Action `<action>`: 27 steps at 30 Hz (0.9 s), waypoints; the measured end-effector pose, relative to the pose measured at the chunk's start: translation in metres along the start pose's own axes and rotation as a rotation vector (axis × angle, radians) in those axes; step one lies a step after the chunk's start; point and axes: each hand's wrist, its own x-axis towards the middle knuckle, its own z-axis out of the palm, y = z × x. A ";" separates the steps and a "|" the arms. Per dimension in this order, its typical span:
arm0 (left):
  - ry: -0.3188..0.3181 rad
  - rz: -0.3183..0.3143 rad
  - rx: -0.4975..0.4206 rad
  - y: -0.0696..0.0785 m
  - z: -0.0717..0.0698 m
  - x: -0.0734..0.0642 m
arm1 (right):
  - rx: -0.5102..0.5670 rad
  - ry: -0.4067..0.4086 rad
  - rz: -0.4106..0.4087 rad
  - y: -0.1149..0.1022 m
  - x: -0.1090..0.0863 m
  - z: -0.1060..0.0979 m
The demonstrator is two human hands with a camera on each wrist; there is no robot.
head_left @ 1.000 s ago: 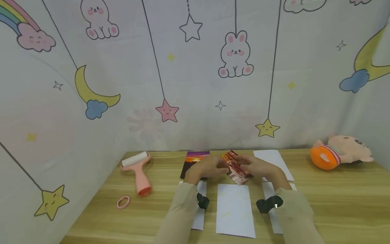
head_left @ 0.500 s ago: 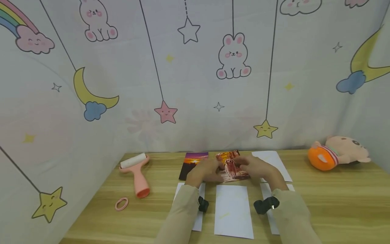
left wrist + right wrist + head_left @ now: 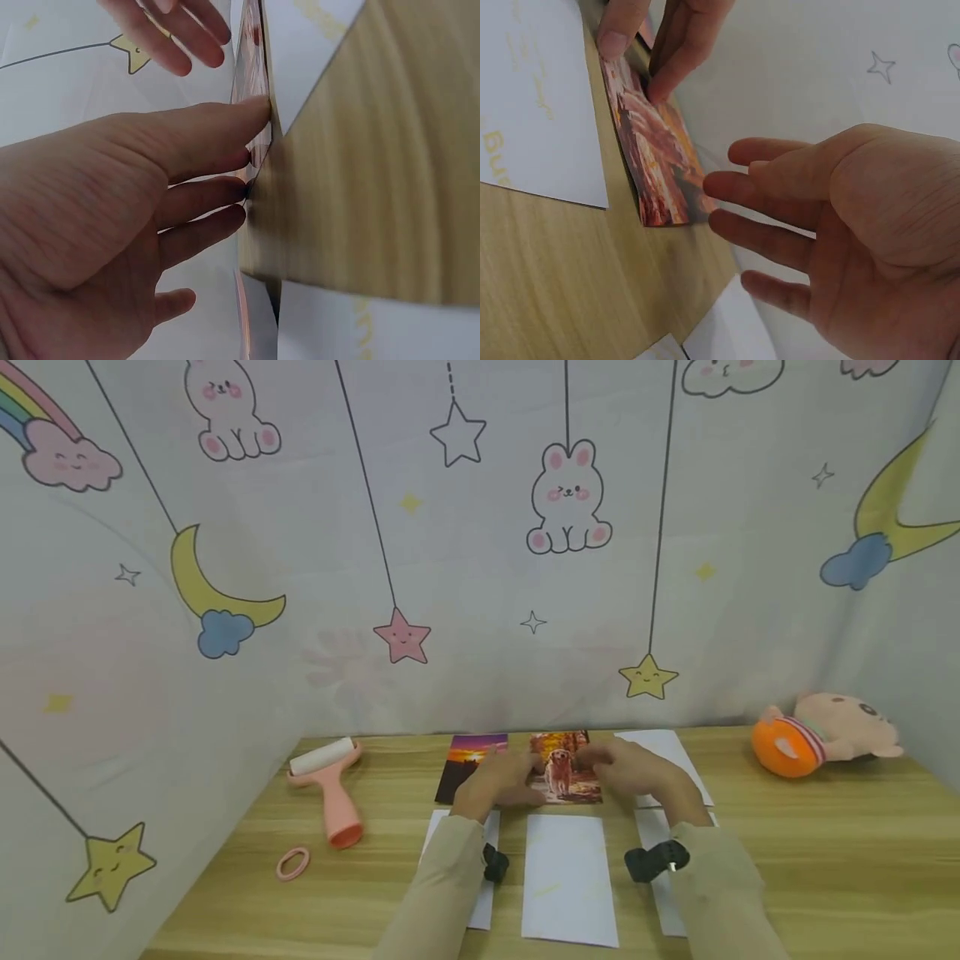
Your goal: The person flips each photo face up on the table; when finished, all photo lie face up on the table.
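A photo card of a golden dog among autumn leaves (image 3: 560, 774) lies face up at the back of the wooden table, its edges nearly square with the row. My left hand (image 3: 498, 781) touches its left side; in the right wrist view the thumb (image 3: 615, 43) is at one corner and a fingertip rests on the picture. At the card's right side is my right hand (image 3: 637, 768), fingers extended and slightly bent, fingertips at or just off the edge in the right wrist view. Partly behind my left hand lies a sunset photo card (image 3: 467, 764).
White cards lie around: one at back right (image 3: 671, 756), one at front middle (image 3: 570, 881), others partly under my forearms. On the left are a pink-handled roller (image 3: 333, 793) and a pink ring (image 3: 292, 863). A plush toy (image 3: 825, 735) lies at right; a printed curtain (image 3: 480, 568) stands behind.
The dog card was tilted between my hands a second ago; it has turned straight and now lies flat beside the sunset card. My hands have shifted only slightly.
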 end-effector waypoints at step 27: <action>-0.028 0.065 -0.183 0.070 -0.015 0.037 | -0.061 0.053 0.016 0.039 -0.044 -0.041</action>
